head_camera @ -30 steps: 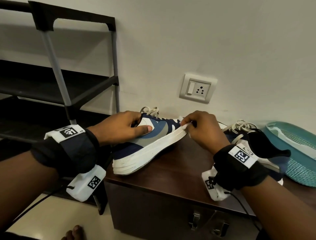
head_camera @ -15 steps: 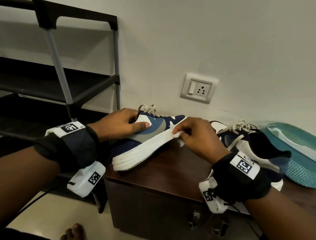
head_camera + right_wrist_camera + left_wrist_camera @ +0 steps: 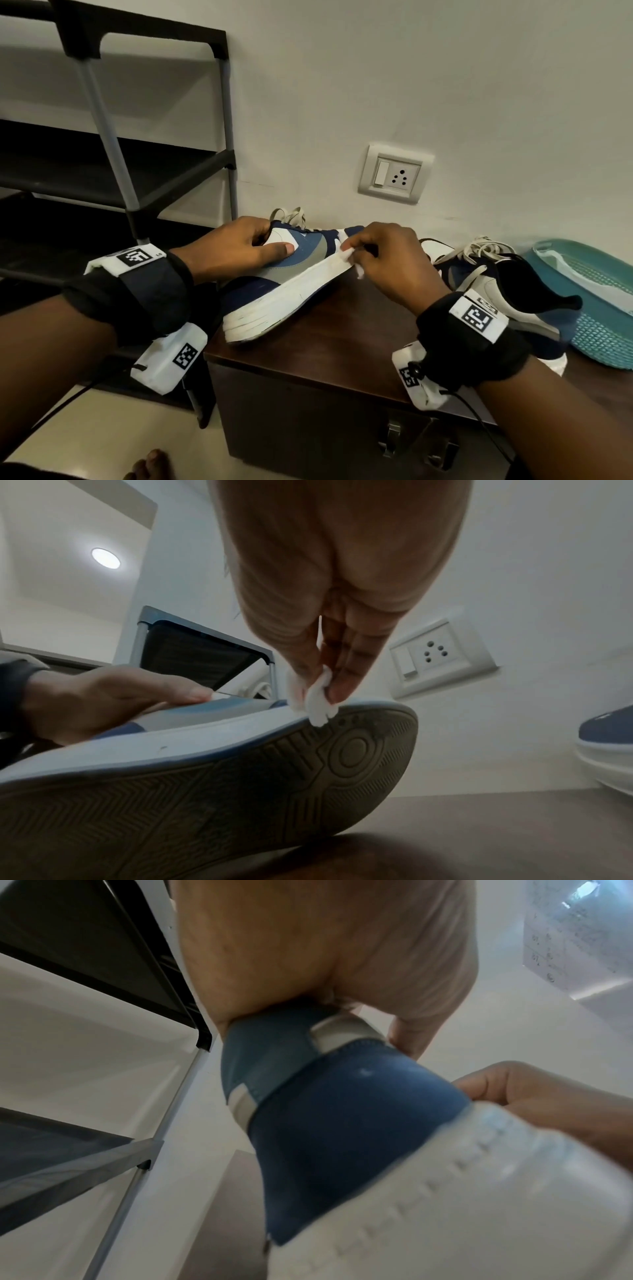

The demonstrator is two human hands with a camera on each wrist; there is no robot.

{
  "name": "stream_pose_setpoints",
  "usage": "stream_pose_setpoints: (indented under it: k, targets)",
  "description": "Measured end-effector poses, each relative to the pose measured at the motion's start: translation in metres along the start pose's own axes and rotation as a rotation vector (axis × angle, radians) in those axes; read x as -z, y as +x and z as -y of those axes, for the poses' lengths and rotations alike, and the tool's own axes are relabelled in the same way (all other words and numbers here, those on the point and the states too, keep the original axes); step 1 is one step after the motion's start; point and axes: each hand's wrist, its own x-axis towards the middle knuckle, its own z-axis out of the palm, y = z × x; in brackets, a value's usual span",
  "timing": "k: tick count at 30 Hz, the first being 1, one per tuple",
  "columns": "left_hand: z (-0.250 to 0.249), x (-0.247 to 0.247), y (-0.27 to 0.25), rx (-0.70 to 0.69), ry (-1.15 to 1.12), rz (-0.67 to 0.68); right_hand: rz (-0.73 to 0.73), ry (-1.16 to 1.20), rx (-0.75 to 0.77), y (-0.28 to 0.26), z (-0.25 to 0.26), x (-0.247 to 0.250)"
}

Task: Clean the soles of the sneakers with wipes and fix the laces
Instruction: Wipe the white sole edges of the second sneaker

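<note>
A blue, grey and white sneaker point(image 3: 294, 270) lies tilted on its side on the dark wooden cabinet point(image 3: 342, 329), its heel resting on the top and its toe raised. My left hand point(image 3: 239, 250) grips its upper near the collar, thumb across the side. My right hand point(image 3: 387, 260) pinches a crumpled white wipe point(image 3: 347, 255) against the white sole edge near the toe. The right wrist view shows the wipe point(image 3: 316, 699) on the rim of the grey tread point(image 3: 240, 791). The left wrist view shows the sneaker's heel point(image 3: 342, 1123). The second sneaker point(image 3: 493, 284) stands upright to the right, laces loose.
A black and grey shoe rack point(image 3: 113, 164) stands at the left against the wall. A teal mesh basket point(image 3: 596, 301) sits at the cabinet's right end behind the second sneaker. A wall socket point(image 3: 394, 178) is above the shoes. A bare foot point(image 3: 150, 466) shows on the floor below.
My right hand slid the wipe back along the sole edge from the toe tip toward the middle, then forward again a little. The left hand kept its grip on the upper.
</note>
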Motion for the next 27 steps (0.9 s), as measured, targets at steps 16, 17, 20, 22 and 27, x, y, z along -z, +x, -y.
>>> stream_pose_setpoints:
  k: [16,17,20,22,27]
  targets:
    - [-0.001,0.013,-0.008,-0.045,0.052,0.108,-0.043,0.082,-0.164,-0.007,-0.026,0.03]
    - [0.0,0.015,-0.01,-0.049,0.056,0.107,-0.032,0.1,-0.145,-0.011,-0.023,0.031]
    - [0.0,0.016,-0.015,-0.071,0.059,0.13,0.012,0.133,-0.084,-0.02,-0.012,0.03]
    - [-0.002,0.016,-0.017,-0.076,0.068,0.137,0.018,0.108,-0.096,-0.02,-0.016,0.032]
    - [-0.005,0.015,-0.021,-0.067,0.093,0.151,0.019,0.02,-0.272,-0.005,-0.042,0.035]
